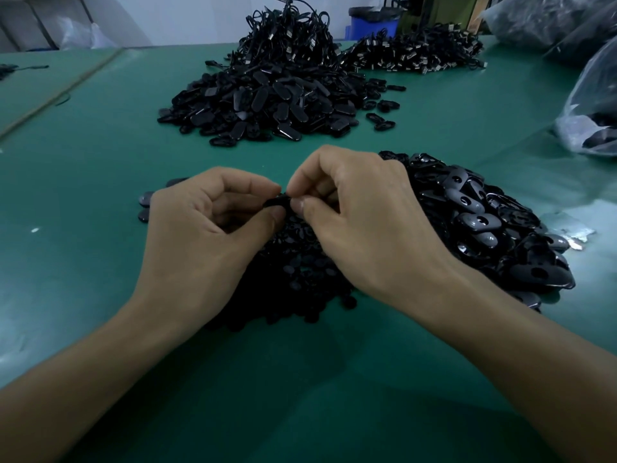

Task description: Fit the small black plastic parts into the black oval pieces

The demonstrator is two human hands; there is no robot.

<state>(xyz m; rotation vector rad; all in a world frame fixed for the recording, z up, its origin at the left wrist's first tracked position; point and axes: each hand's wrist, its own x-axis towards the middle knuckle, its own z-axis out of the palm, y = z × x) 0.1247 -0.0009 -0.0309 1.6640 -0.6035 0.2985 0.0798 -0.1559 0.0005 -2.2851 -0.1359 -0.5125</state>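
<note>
Head view. The left hand (207, 222) and right hand (360, 222) meet over the green table (100, 145), both pinching one oval piece (278, 200) between thumb and forefinger. The remaining fingers are curled. Whether a small part sits under the right fingertips cannot be told.

Handling, as judged: the oval piece looks like a light, rigid moulded shell with a glossy and probably slippery face. It is best taken by its long edges, leaving the central opening free. The small parts (300, 279), heaped matt and dark beneath both wrists, appear tiny and light. They call for a fingertip pinch and a firm press, and one could easily slip away into the heap.

Stock: the near pile (484, 222) of ovals lies just right of the right hand, openings showing. A far pile (267, 101) of ovals lies well apart, with cable heaps (290, 38) behind it. A few ovals (145, 205) lie beside the left hand.

Containers: the clear bags (594, 105) at the right edge hold dark pieces, type unclear. The blue bin (370, 25) at the rear has a dark liner, and its contents are hidden.
</note>
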